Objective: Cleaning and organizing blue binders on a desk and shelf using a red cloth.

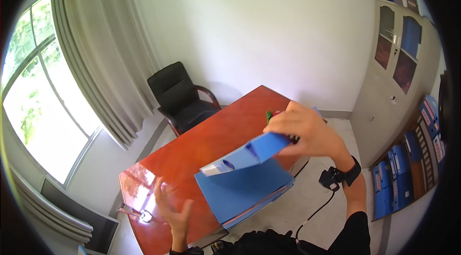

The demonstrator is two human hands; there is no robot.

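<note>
My right hand is shut on a blue binder, which it holds tilted, with the spine facing up and to the left. Beneath this binder, a stack of blue file folders lies at the near edge of the glossy reddish wooden desk. Over the desk's left part, my left hand has its fingers apart and nothing in it. A small green and red object is partly hidden behind my right hand.
A black armchair stands beyond the desk. Holder with pens sits at the desk's left end. At right are a metal cabinet and a shelf of blue binders. A cable hangs from the device on my right wrist.
</note>
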